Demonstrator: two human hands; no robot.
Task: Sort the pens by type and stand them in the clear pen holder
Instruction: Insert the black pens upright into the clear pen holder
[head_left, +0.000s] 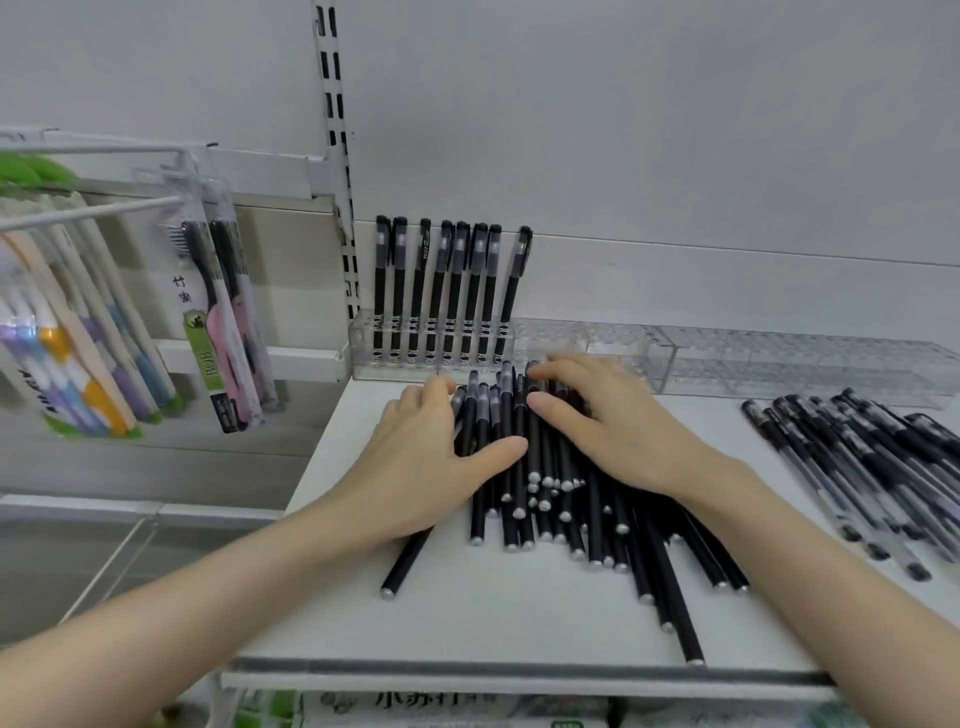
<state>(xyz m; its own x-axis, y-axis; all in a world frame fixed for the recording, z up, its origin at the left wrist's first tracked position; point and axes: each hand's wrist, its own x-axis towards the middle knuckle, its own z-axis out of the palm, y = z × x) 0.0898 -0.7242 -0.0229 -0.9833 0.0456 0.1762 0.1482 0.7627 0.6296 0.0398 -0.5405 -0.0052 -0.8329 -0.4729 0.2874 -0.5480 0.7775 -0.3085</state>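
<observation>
The left hand (415, 457) and right hand (608, 426) lie flat on the pile of black pens (550, 514) at frame centre, fingers loosely spread, gripping nothing. The pens point lengthwise toward the clear pen holder (571, 335) just beyond the fingertips; its empty holes sit nearer the right hand.

pen holder (597, 353) behind pile (571, 509) — hands atop

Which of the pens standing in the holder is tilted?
The rightmost pen in the clear pen holder: it leans right, with a gap beside it.
</observation>
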